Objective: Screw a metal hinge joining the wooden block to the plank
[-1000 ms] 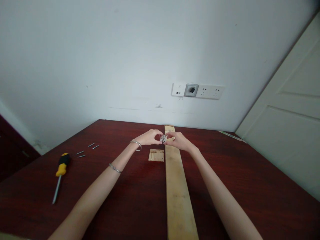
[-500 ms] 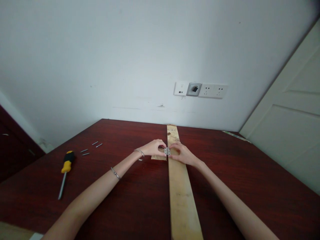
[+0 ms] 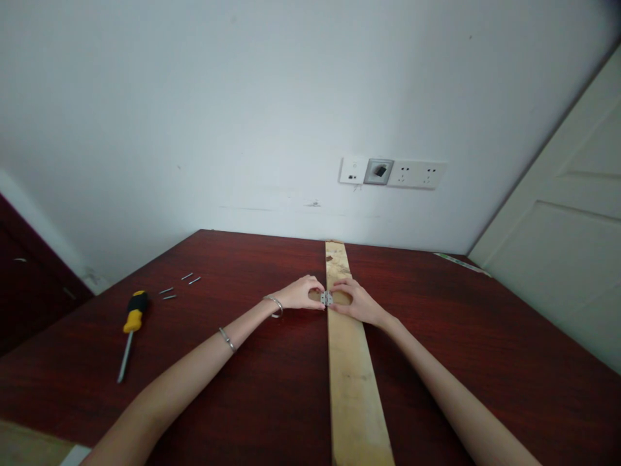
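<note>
Our left hand (image 3: 299, 294) and right hand (image 3: 356, 301) have come down from the air and now meet at the left edge of the plank (image 3: 352, 388), each pinching one side of the small metal hinge (image 3: 326, 298) and pressing it flat on the wood. The hinge is seated rather than carried. On the dark red counter (image 3: 242, 388), well to the left, lie a screwdriver (image 3: 132, 323) and loose screws (image 3: 182, 286); behind are a white wall with sockets (image 3: 392, 173) and a door (image 3: 557, 259).

Head camera, forward-down over table (image 3: 485, 336)
</note>
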Demonstrator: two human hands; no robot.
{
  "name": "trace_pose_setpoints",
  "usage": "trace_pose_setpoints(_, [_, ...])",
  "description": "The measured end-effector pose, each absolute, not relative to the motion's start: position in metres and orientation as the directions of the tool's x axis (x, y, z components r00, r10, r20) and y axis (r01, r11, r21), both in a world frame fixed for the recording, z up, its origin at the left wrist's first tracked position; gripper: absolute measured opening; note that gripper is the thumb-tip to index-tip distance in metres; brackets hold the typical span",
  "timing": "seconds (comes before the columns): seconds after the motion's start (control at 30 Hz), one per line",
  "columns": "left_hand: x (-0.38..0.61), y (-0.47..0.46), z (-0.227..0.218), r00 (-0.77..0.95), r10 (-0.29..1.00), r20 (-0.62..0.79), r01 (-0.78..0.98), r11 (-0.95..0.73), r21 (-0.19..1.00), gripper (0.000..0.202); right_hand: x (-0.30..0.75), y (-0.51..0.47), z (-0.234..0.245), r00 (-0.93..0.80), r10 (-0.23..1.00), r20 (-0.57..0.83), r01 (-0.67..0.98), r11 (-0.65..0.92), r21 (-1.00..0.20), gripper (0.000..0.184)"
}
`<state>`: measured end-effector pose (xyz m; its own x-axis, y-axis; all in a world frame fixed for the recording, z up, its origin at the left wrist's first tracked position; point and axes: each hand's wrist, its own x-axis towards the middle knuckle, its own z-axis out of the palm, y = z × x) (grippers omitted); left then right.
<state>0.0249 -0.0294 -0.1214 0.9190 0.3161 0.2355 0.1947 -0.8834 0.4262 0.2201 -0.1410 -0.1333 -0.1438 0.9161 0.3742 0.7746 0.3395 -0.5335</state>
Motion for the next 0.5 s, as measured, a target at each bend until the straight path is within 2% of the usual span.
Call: trace_pose_setpoints(0.5, [0.0249, -0.0295, -0.1221, 0.915, 0.335, 0.226, 0.209, -0.871, 0.445, 0.039, 0.2212, -0.1415, -0.1353, -0.128, 0.913, 0.387, 0.765, 0.339, -0.547, 0.038])
